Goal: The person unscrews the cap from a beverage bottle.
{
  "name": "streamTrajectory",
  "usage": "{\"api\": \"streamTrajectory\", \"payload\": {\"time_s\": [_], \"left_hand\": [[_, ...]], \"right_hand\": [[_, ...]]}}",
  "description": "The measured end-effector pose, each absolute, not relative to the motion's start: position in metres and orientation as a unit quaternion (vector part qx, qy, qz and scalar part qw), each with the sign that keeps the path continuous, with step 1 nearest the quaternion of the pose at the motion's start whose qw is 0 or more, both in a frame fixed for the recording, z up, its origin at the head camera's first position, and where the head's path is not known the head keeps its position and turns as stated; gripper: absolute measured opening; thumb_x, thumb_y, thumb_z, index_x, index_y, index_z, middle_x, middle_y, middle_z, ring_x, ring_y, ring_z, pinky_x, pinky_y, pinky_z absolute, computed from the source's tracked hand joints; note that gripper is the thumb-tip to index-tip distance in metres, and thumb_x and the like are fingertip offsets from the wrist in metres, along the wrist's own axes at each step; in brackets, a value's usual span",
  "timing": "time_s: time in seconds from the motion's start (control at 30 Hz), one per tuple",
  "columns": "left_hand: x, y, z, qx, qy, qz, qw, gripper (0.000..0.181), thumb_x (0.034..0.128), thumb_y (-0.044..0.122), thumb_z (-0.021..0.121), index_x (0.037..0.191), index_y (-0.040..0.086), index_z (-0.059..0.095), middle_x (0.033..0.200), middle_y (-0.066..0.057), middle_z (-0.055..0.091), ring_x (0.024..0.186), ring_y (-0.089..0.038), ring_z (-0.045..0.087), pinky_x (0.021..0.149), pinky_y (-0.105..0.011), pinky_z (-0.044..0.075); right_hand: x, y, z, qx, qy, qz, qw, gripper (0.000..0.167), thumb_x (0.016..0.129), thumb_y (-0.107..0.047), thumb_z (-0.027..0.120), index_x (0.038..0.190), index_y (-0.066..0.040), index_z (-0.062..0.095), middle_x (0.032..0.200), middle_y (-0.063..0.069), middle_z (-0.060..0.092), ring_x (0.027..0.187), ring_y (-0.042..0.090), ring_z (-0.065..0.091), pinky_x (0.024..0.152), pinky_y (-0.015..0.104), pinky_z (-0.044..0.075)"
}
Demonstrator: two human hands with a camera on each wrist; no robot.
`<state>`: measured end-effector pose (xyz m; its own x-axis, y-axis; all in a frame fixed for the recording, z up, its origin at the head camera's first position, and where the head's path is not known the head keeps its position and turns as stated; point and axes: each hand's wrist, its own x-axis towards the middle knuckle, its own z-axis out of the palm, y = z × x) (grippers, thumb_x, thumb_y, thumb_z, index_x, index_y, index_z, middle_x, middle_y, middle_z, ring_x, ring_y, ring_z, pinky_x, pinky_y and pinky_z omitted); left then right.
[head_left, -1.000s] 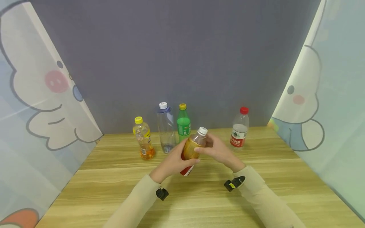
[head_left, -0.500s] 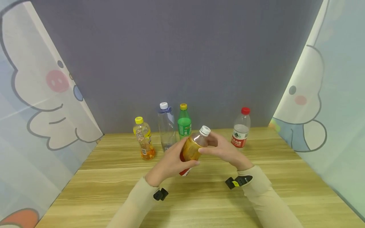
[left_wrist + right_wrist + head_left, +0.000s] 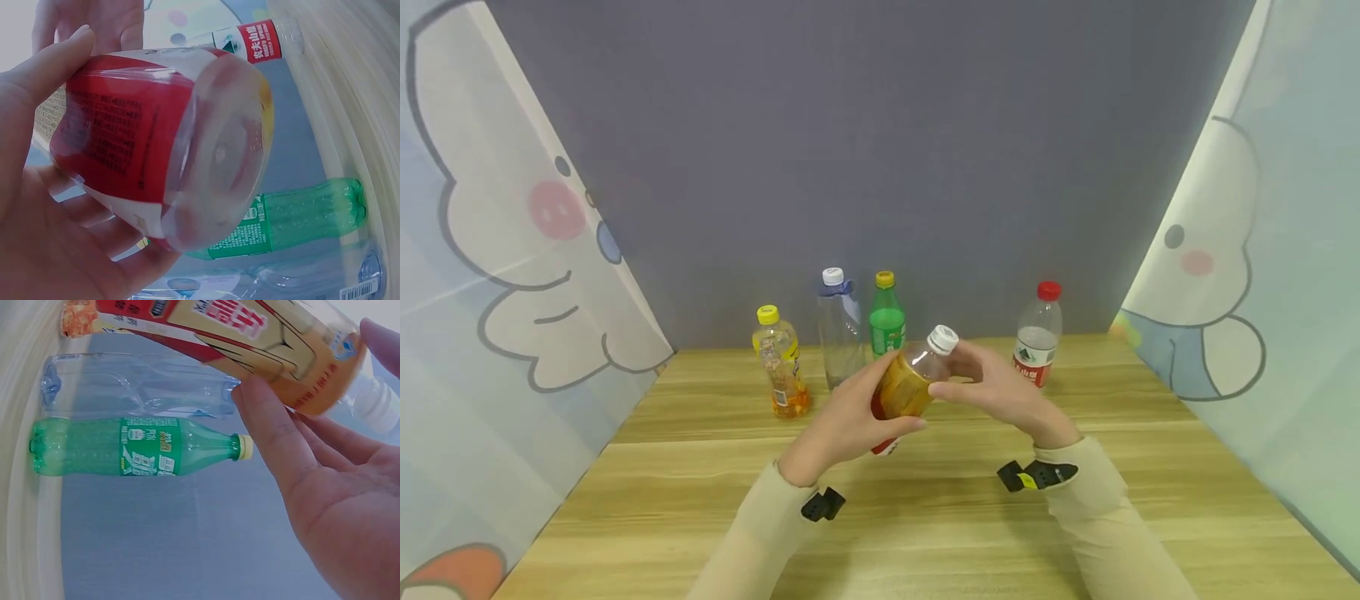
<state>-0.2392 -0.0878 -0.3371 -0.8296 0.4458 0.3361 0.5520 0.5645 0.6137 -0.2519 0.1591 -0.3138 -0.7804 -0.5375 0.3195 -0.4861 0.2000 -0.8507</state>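
A bottle with a white cap and a yellow and red label (image 3: 907, 385) is tilted above the table, its cap up and to the right. My left hand (image 3: 844, 419) grips its lower body from the left, fingers behind it and thumb across the front. My right hand (image 3: 1000, 390) pinches the upper part near the shoulder. In the left wrist view the bottle's red label and base (image 3: 150, 131) face the camera. The right wrist view shows my right fingers (image 3: 275, 425) against the orange upper label.
Behind stand a yellow-capped bottle with orange bits (image 3: 781, 367), a tall clear bottle with a white cap (image 3: 841, 333), and a green bottle (image 3: 887, 321). At the right is a red-capped clear bottle (image 3: 1039, 333). A grey wall (image 3: 865, 150) rises behind the wooden table (image 3: 685, 500).
The held bottle has tilted further, its cap moving slightly right and up. My right hand has shifted a little to the right with it, and the whole view has drifted slightly.
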Motion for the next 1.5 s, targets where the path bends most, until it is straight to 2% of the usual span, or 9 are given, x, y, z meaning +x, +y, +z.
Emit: {"api": "streamTrajectory", "payload": {"time_s": [0.17,0.37,0.53,0.7,0.8,1.0,1.23,1.5], "left_hand": [[-0.239,-0.091,-0.339,-0.288,-0.887,-0.35,0.081,0.088,0.0829,0.051,0.081,0.155,0.031,0.037,0.125,0.004,0.059,0.093,-0.015,0.06,0.075,-0.033,0.053],[-0.238,-0.092,-0.339,-0.291,-0.896,-0.322,0.093,0.09,0.0838,0.052,0.08,0.158,0.027,0.034,0.137,0.0,0.057,0.104,-0.017,0.06,0.083,-0.038,0.053],[-0.239,-0.094,-0.339,-0.292,-0.903,-0.29,0.124,0.093,0.0829,0.049,0.083,0.158,0.022,0.035,0.143,-0.005,0.055,0.111,-0.023,0.061,0.088,-0.044,0.054],[-0.24,-0.096,-0.34,-0.291,-0.911,-0.257,0.137,0.093,0.0821,0.049,0.083,0.157,0.019,0.037,0.142,-0.008,0.057,0.113,-0.026,0.062,0.091,-0.047,0.053],[-0.239,-0.096,-0.34,-0.291,-0.916,-0.239,0.137,0.093,0.0818,0.05,0.083,0.157,0.019,0.037,0.138,-0.009,0.059,0.111,-0.027,0.063,0.09,-0.047,0.053],[-0.238,-0.096,-0.341,-0.296,-0.918,-0.222,0.143,0.093,0.0807,0.049,0.084,0.156,0.019,0.039,0.13,-0.01,0.061,0.104,-0.026,0.063,0.087,-0.046,0.053],[-0.238,-0.096,-0.34,-0.305,-0.919,-0.205,0.145,0.092,0.0799,0.049,0.085,0.155,0.019,0.04,0.122,-0.008,0.062,0.098,-0.024,0.062,0.085,-0.045,0.052],[-0.237,-0.096,-0.339,-0.303,-0.924,-0.192,0.136,0.091,0.0805,0.051,0.084,0.154,0.02,0.041,0.123,-0.008,0.062,0.099,-0.024,0.062,0.087,-0.047,0.052]], "right_hand": [[-0.25,0.162,-0.313,-0.328,0.773,-0.542,0.019,0.05,0.095,-0.022,0.072,0.142,-0.012,0.056,0.135,0.009,0.063,0.125,0.035,0.059,0.096,0.046,0.052],[-0.248,0.168,-0.309,-0.317,0.785,-0.532,-0.002,0.05,0.097,-0.024,0.068,0.143,-0.009,0.055,0.132,0.009,0.065,0.119,0.03,0.063,0.096,0.05,0.05],[-0.246,0.174,-0.304,-0.297,0.798,-0.524,-0.036,0.052,0.099,-0.024,0.065,0.145,-0.002,0.052,0.135,0.014,0.063,0.117,0.036,0.064,0.097,0.051,0.052],[-0.245,0.172,-0.302,-0.272,0.807,-0.522,-0.051,0.046,0.102,-0.027,0.062,0.14,-0.003,0.055,0.131,0.015,0.064,0.105,0.032,0.07,0.095,0.048,0.054],[-0.243,0.169,-0.302,-0.252,0.815,-0.517,-0.066,0.041,0.103,-0.029,0.061,0.133,-0.001,0.06,0.118,0.014,0.069,0.094,0.024,0.071,0.087,0.042,0.058],[-0.241,0.162,-0.303,-0.219,0.834,-0.497,-0.097,0.037,0.101,-0.034,0.064,0.111,0.002,0.071,0.082,0.01,0.07,0.071,0.024,0.067,0.066,0.037,0.059],[-0.237,0.159,-0.302,-0.192,0.856,-0.466,-0.117,0.035,0.096,-0.04,0.071,0.095,-0.005,0.074,0.072,0.003,0.068,0.064,0.023,0.065,0.057,0.034,0.056],[-0.238,0.159,-0.302,-0.216,0.852,-0.462,-0.119,0.028,0.096,-0.031,0.072,0.095,-0.003,0.074,0.07,0.002,0.067,0.062,0.019,0.064,0.055,0.033,0.055]]}}
